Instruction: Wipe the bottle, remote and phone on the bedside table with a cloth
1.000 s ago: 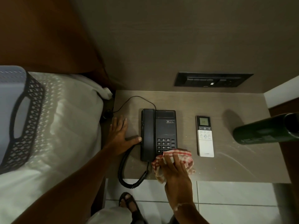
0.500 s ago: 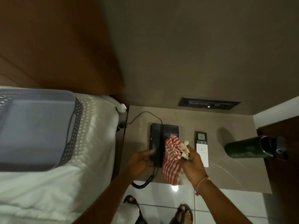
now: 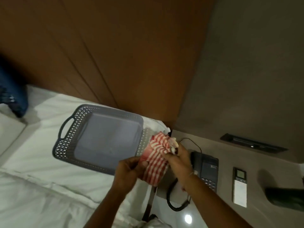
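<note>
Both my hands hold a red-and-white striped cloth (image 3: 156,160) in the air over the gap between bed and bedside table. My left hand (image 3: 130,171) grips its lower left edge, and my right hand (image 3: 178,157) pinches its upper right corner. A black corded phone (image 3: 207,170) lies on the bedside table (image 3: 233,155) just right of my right wrist. Right of the phone lies a white remote (image 3: 239,188) with a small screen. The dark green bottle (image 3: 286,199) lies on its side at the right edge, partly cut off.
A grey plastic basket (image 3: 70,140) with a perforated rim sits on the white bed (image 3: 41,186) to the left. A dark switch panel (image 3: 253,144) is set in the wall behind the table. A blue object (image 3: 11,89) stands at far left. Pale tiled floor (image 3: 189,218) shows below.
The cloth has left the phone and now hangs between both hands, left of the table. My left hand let go of the phone. The view has swung left toward the bed and basket.
</note>
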The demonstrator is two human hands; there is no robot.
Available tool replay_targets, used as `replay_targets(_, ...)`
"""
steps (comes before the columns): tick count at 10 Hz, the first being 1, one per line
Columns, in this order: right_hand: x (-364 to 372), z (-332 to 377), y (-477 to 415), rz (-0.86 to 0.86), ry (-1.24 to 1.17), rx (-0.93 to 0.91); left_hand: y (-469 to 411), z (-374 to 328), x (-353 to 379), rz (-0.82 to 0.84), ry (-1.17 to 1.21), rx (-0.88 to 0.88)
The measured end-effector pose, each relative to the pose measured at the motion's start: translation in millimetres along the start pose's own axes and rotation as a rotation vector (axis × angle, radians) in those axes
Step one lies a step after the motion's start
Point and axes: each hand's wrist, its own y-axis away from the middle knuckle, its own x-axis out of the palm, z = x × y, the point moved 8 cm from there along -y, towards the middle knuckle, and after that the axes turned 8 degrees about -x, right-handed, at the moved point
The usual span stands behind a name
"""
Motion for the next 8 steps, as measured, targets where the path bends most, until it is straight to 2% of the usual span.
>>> replay_targets(1,49,22,-26,0.028,0.291,-0.144,-12,-12,-60,-0.143,-0.052,0.042)
replay_targets(2,91,37,-46,0.059,0.762,-0.318,-29,-9,-107,-0.276,-0.152,0.037)
replay_targets(3,129,38,-61,0.094,1.198,-0.524,-47,8,-130,-0.345,-0.355,-0.018)
replay_targets(4,151,17,-77,0.178,1.514,-0.533,-62,25,-131,-0.356,-0.557,-0.085)
replay_targets(5,160,-2,-87,0.190,1.676,-0.488,-77,37,-128,-0.353,-0.769,-0.137)
replay_targets(6,163,-11,-94,0.213,1.733,-0.379,-86,44,-129,-0.347,-0.882,-0.197)
replay_targets(7,166,-12,-95,0.235,1.772,-0.376,-88,44,-129,-0.374,-0.976,-0.256)
replay_targets(8,148,-4,-84,0.173,1.573,-0.352,-78,30,-132,-0.461,-1.019,-0.295)
